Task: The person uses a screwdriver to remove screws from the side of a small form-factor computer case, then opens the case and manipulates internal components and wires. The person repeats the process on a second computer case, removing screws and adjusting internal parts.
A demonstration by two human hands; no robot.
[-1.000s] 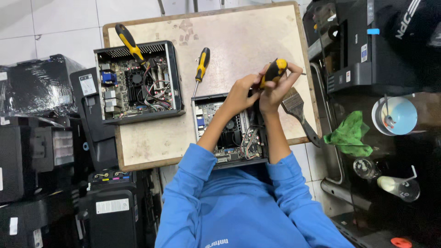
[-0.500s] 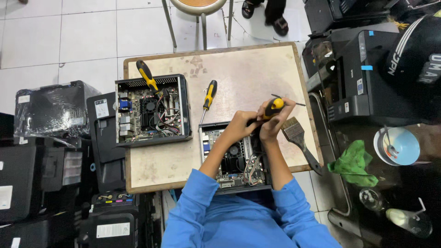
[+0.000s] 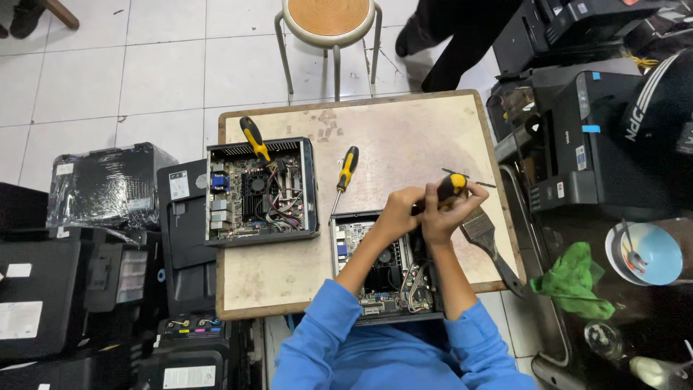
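Both my hands meet over an opened small computer case (image 3: 375, 271) at the table's near edge. My right hand (image 3: 447, 217) grips the yellow-and-black handle of a screwdriver (image 3: 451, 186) pointing down into the case. My left hand (image 3: 397, 213) closes around the same screwdriver just below the handle. The tip is hidden by my hands. My sleeves are blue.
A second open computer case (image 3: 260, 193) sits at the table's left with a screwdriver (image 3: 254, 139) resting on it. Another screwdriver (image 3: 345, 173) and a paintbrush (image 3: 487, 242) lie on the worn table (image 3: 404, 130). Printers stand on both sides, a stool (image 3: 328, 22) beyond, a green cloth (image 3: 574, 278) right.
The view has tilted farther away, bringing the stool and a standing person's legs into sight. My hands stay on the screwdriver over the case, a little lower toward the board.
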